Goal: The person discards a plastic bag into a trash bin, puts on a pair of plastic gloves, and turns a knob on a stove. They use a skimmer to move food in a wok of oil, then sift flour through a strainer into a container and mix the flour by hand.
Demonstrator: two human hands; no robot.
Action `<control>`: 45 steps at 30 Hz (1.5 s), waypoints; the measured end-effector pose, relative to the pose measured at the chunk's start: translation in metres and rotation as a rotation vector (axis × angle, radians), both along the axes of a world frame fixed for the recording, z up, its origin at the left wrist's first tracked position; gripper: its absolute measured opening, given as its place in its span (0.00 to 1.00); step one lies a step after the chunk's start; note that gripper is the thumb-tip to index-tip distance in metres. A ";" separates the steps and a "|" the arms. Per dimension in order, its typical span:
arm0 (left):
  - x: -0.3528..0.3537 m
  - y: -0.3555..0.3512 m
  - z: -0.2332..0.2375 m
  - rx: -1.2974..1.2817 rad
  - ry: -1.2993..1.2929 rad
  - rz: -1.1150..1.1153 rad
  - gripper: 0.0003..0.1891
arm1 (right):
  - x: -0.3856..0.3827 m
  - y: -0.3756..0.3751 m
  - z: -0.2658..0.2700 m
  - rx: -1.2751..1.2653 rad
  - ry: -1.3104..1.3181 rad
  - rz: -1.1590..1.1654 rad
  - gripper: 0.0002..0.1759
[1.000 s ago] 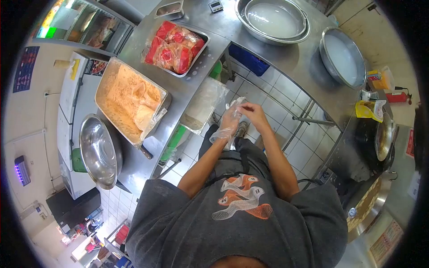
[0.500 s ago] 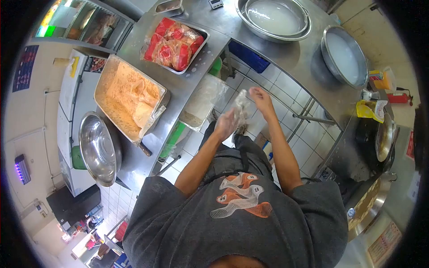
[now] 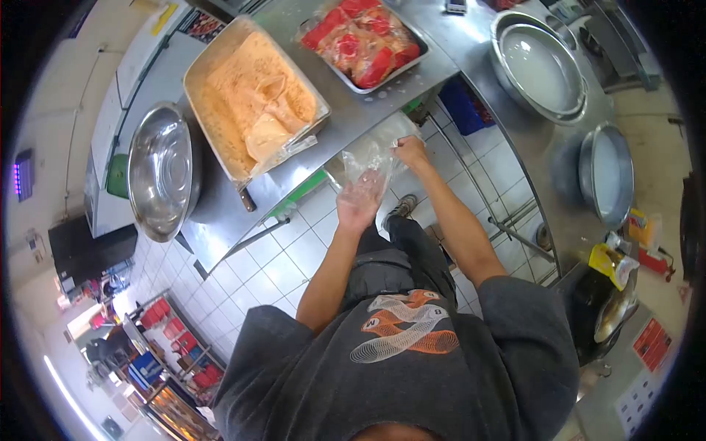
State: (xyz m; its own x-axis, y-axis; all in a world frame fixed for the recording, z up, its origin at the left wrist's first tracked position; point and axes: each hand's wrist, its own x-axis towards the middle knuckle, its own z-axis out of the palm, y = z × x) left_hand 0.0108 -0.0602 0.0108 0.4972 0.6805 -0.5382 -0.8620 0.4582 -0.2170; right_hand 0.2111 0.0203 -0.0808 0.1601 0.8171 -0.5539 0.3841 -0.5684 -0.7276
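My left hand (image 3: 360,200) is in front of my waist, its fingers stretched forward and seen through a thin clear plastic bag (image 3: 360,162) that looks drawn over them. The bag's exact shape is hard to make out. To its right, my right hand (image 3: 410,151) is closed, pinching the bag's edge. Both hands are over the gap between the counters, just beside the left counter's edge. Closest on that counter is a deep metal pan (image 3: 197,110) of orange, speckled wet mixture, with a clump of pale orange, skin-like pieces at one side.
A metal tray (image 3: 419,53) holds red-and-clear packages. A large steel bowl (image 3: 163,176) leans at the left, near a knife handle (image 3: 248,201). Steel bowls (image 3: 581,110) of cloudy liquid stand on the right counter (image 3: 515,140). Below, rails and a blue crate (image 3: 465,106) flank the tiled floor.
The plastic has gone from a crumpled bunch between my hands to being spread over my left hand. My right hand now pinches its edge. The view has shifted and turned.
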 end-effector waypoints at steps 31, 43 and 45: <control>-0.094 0.018 -0.164 -0.052 1.609 -0.369 0.19 | 0.070 0.022 -0.070 0.319 -0.294 -0.304 0.30; -0.051 0.053 -0.210 0.209 2.086 -0.267 0.25 | 0.061 0.048 -0.099 0.534 -0.062 -0.305 0.20; -0.060 0.066 -0.220 0.208 2.101 -0.295 0.25 | 0.057 0.059 -0.108 0.599 -0.074 -0.352 0.20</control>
